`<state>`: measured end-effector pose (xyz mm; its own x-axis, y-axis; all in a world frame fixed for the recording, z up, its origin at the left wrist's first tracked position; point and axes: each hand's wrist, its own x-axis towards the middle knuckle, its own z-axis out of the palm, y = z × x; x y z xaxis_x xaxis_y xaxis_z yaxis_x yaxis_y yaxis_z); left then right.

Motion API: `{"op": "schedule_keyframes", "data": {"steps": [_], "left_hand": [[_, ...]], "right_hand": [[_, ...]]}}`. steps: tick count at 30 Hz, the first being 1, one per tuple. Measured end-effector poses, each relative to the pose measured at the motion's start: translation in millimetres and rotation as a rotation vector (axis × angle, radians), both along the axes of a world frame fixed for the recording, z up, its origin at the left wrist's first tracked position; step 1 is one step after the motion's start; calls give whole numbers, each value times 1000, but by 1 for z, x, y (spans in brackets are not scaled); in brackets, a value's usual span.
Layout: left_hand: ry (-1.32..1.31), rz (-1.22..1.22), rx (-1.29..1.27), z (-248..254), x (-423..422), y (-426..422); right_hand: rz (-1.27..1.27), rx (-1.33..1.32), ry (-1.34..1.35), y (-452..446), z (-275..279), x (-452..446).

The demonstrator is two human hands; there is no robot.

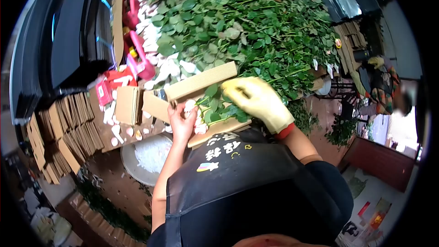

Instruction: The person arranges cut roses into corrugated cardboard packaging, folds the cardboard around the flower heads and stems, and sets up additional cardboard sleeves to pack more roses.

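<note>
Pale pink roses [200, 122] with green leaves lie on corrugated cardboard [201, 81] at the table's front edge, heads toward the left. My bare left hand [181, 122] is at the rose heads, with thumb and finger around one upper bloom. My right hand [256, 98], in a pale yellow glove, is over the leaves and stems to the right. Its fingers are curved and a gap shows between them; nothing is visibly gripped. Part of the cardboard lies under the flowers, against my black apron [228, 174].
Leafy rose stems [238, 23] cover the table, with white-wrapped heads [141, 0] along the left. Cardboard pieces [128, 105] and a pink tape dispenser [142, 66] are to the left. A metal basin [130, 162] of white bits stands below. Another person [384, 84] is at the right.
</note>
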<state>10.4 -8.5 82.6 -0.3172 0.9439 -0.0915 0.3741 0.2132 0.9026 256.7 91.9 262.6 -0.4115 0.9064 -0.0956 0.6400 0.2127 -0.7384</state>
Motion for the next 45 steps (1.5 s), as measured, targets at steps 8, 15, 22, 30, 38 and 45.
{"op": "schedule_keyframes", "data": {"steps": [8, 15, 22, 30, 38, 45], "left_hand": [[-102, 11, -39, 17, 2, 3], [-323, 45, -119, 30, 7, 4], [-333, 22, -212, 32, 2, 4], [-387, 58, -212, 33, 5, 2], [-421, 96, -254, 8, 1, -8], [-365, 59, -231, -3, -1, -8]], "right_hand": [[144, 39, -670, 13, -122, 91], [-125, 325, -167, 131, -11, 34], [-156, 348, -869, 326, -122, 14], [213, 372, -1041, 362, -67, 27], [-55, 790, -706, 332, -21, 85], [-22, 785, -484, 288, 13, 118]]}}
